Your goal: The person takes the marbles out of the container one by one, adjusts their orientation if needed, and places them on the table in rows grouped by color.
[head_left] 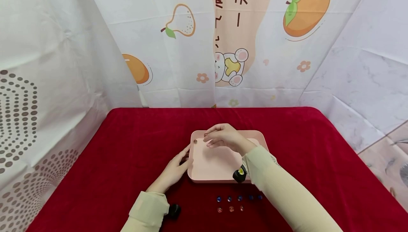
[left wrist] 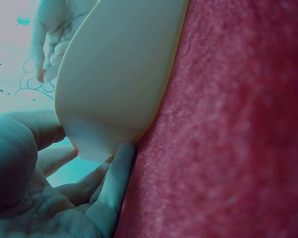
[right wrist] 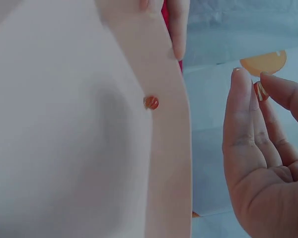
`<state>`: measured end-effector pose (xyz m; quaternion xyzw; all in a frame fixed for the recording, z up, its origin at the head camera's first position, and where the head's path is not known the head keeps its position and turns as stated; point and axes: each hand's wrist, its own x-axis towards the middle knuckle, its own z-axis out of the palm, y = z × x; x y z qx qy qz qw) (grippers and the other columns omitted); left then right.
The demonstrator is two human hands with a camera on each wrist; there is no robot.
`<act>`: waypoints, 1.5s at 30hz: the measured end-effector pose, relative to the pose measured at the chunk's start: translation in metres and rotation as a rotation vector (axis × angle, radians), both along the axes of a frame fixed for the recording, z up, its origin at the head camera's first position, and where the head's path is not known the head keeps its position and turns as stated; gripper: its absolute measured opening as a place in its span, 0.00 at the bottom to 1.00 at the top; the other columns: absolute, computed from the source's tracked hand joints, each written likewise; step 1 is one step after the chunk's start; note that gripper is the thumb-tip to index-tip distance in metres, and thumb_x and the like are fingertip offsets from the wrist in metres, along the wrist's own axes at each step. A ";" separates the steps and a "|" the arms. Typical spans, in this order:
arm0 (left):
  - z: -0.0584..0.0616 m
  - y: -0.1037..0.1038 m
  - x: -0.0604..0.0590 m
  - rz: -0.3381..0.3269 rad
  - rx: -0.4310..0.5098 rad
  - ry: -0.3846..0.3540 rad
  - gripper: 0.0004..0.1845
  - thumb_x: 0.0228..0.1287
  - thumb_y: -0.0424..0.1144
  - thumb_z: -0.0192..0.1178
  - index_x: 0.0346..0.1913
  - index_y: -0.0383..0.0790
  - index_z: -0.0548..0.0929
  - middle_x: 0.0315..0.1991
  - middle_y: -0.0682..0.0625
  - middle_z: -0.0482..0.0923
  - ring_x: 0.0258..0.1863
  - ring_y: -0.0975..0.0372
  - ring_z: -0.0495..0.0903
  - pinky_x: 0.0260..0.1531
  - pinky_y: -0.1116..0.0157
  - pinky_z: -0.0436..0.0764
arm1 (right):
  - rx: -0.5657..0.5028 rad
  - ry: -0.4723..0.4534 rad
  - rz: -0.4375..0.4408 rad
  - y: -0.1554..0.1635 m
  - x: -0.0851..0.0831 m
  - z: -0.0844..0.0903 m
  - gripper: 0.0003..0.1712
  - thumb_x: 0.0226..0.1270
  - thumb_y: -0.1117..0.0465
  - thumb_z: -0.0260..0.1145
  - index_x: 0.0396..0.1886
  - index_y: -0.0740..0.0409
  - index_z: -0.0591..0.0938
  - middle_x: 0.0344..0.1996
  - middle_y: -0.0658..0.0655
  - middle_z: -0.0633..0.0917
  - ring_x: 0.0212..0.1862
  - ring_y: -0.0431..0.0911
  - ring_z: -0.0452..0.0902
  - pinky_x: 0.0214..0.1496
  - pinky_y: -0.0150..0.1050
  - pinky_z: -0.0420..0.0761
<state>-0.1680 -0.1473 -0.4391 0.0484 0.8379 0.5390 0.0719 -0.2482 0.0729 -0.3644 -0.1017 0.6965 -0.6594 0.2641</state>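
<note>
Pinching bead (right wrist: 260, 91), mostly hidden by fingers (right wrist: 243, 114)

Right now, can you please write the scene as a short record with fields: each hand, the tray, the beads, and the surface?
left hand: open, fingers touch the left edge of the tray
right hand: over the tray's far left corner, pinching an orange bead
tray: pink, one orange bead inside near the far left corner
loose beads: two rows on the cloth before the tray, blue behind, orange in front
surface: red cloth
</note>
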 end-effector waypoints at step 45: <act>-0.001 -0.001 0.002 -0.012 -0.005 0.005 0.31 0.74 0.40 0.55 0.77 0.50 0.61 0.62 0.44 0.75 0.61 0.53 0.75 0.61 0.53 0.72 | -0.189 0.048 0.067 0.036 0.101 0.000 0.09 0.65 0.68 0.65 0.44 0.64 0.81 0.33 0.51 0.90 0.30 0.43 0.86 0.39 0.38 0.86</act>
